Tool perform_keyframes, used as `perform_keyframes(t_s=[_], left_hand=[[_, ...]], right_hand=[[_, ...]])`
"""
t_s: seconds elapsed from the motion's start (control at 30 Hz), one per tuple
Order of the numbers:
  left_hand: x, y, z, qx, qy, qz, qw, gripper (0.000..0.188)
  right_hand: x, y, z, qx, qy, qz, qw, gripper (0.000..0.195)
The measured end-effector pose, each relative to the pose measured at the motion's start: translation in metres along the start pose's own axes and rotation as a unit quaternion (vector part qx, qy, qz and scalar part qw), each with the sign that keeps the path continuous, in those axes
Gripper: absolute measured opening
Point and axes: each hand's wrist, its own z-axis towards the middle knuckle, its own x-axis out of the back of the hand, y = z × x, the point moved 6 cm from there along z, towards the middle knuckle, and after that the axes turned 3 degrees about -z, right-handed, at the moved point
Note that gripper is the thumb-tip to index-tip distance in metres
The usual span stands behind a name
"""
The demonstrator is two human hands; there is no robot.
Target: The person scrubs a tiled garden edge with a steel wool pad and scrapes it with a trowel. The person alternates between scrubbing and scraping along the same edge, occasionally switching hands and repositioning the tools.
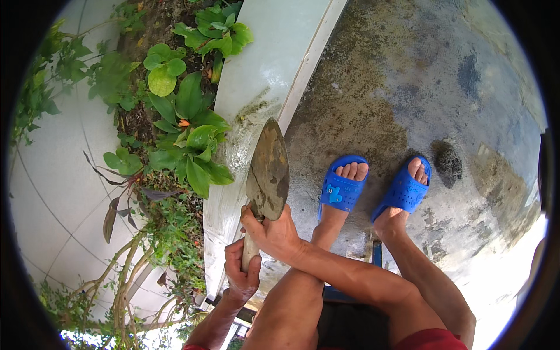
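Note:
A pointed metal trowel (269, 170) with a pale handle is held over the white ledge, its stained blade pointing away from me. My right hand (275, 234) closes around the neck of the trowel, where the blade meets the handle. Lower down, my left hand (243, 271) has its fingers and thumb wrapped around the handle's end. The right forearm reaches across from the right, above my knee. Parts of the handle are hidden by the fingers.
Left of the white ledge (258, 78) grows a bed of green plants (192, 105) beside a light tiled surface (48, 175). Blue slippers (343, 188) are on my feet on the stained concrete floor (358, 96). A dark round patch or lump (447, 164) lies right of them.

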Motion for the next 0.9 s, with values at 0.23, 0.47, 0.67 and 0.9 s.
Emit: perform_keyframes(t_s=[0.23,0.47,0.67,0.9], left_hand=[[-0.004,-0.012,0.008,0.019,-0.03,0.016,0.999,0.045],[0.005,-0.02,0.014,0.139,-0.038,-0.037,0.989,0.051],[-0.008,-0.016,-0.007,0.11,-0.006,-0.055,0.992,0.046],[-0.003,0.0,-0.015,0.131,0.01,-0.09,0.987,0.042]], right_hand=[[0.007,0.02,0.002,-0.102,0.021,0.024,0.994,0.019],[0.005,0.042,0.011,-0.111,0.003,0.033,0.993,0.021],[0.009,0.032,0.004,-0.135,-0.029,-0.035,0.99,0.021],[0.004,0.034,-0.002,-0.13,-0.025,-0.036,0.991,0.023]])
